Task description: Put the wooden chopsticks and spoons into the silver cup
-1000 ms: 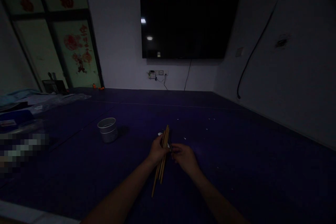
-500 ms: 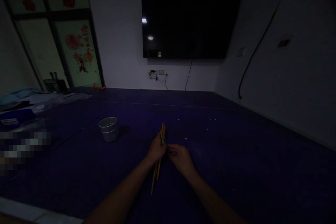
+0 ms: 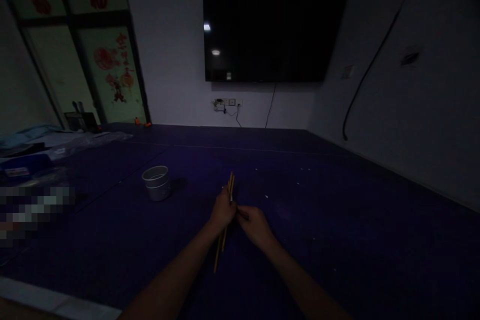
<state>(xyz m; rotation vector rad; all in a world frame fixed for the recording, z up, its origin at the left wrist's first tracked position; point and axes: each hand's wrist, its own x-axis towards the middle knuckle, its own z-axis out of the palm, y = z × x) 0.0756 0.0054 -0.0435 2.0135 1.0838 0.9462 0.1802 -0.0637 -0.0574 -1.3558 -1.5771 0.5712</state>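
My left hand point(image 3: 222, 212) is closed around a small bundle of chopsticks point(image 3: 231, 183). Their upper ends poke out above the fingers, and the lower ends slant down toward me at uneven lengths. Close against its thumb, my right hand point(image 3: 255, 225) has its fingertips pinched together. What lies in that pinch, if anything, is too dark and small to make out. To the left of both hands a grey metal cup point(image 3: 157, 191) stands upright, apart from them.
Small white scraps point(image 3: 266, 196) are scattered over the dark blue table surface point(image 3: 337, 230). At the far left lie a blue box point(image 3: 28, 166) and clear plastic wrapping point(image 3: 95, 141). A television point(image 3: 273, 37) hangs on the wall ahead, with sockets point(image 3: 228, 103) and cables below it.
My hands have shifted very slightly, still pressed close together at the bundle, and the chopsticks have moved a little with them. The view has moved slightly. The cup stands where it was.
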